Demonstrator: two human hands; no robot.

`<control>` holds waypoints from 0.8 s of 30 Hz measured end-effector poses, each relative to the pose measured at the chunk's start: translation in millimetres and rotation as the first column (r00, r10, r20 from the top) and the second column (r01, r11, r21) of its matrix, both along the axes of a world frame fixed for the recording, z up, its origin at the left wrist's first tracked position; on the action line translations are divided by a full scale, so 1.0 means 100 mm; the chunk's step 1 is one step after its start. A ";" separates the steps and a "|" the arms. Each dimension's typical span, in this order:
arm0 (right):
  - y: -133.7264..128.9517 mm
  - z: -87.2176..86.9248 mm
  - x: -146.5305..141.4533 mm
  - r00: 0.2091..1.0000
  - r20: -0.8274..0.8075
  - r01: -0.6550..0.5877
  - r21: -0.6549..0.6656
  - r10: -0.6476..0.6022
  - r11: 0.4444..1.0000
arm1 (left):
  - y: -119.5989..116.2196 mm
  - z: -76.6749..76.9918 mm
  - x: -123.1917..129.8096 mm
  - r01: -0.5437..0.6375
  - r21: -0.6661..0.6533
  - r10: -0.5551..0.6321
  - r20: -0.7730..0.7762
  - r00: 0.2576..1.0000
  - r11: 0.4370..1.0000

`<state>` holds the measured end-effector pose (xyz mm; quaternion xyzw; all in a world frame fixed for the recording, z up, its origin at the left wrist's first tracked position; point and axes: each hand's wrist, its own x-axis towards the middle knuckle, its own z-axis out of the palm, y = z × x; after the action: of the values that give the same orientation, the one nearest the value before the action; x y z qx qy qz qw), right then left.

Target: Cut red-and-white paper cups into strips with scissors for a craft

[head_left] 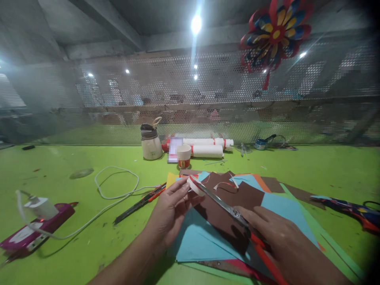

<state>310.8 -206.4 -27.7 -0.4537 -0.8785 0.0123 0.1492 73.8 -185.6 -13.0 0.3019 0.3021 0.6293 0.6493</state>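
Observation:
My left hand (166, 213) pinches a small round piece of paper cup (194, 187), white with a red band, between thumb and fingers. In my right hand (279, 233) is a pair of scissors (236, 214) with red handles. The blade tips reach the edge of the cup piece; whether the blades are parted there is hard to see. Thin red-and-white curled strips (225, 185) lie just behind. Below both hands spreads a pile of brown paper (252, 194) and light blue paper (196, 237).
A whole paper cup (184, 156) stands behind the pile, beside a phone (173, 158) and stacked white cups (208, 151). To the left are a utility knife (139, 204), a white cable (97, 225) and a purple power strip (53, 223). A dark patterned tool (350, 211) lies right.

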 end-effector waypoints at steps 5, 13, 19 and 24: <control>0.00 0.00 -0.01 1.000 0.012 -0.001 -0.030 0.001 1.000 | -0.02 0.01 0.01 0.013 0.021 -0.013 -0.016 1.000 1.000; 0.02 -0.02 -0.01 1.000 0.005 0.001 -0.016 -0.001 1.000 | -0.02 -0.01 0.04 -0.048 0.011 0.048 -0.035 0.998 0.999; -0.01 0.00 -0.01 1.000 0.010 0.004 -0.027 -0.004 1.000 | -0.03 -0.01 0.04 -0.068 0.036 0.070 -0.070 0.995 0.997; -0.01 0.00 -0.02 1.000 0.018 0.015 -0.026 -0.015 1.000 | -0.02 -0.02 0.03 -0.067 0.028 0.069 -0.069 0.995 0.997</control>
<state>308.5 -207.1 -27.5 -0.4623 -0.8761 0.0189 0.1355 77.3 -187.2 -14.8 0.3216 0.3266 0.6441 0.6125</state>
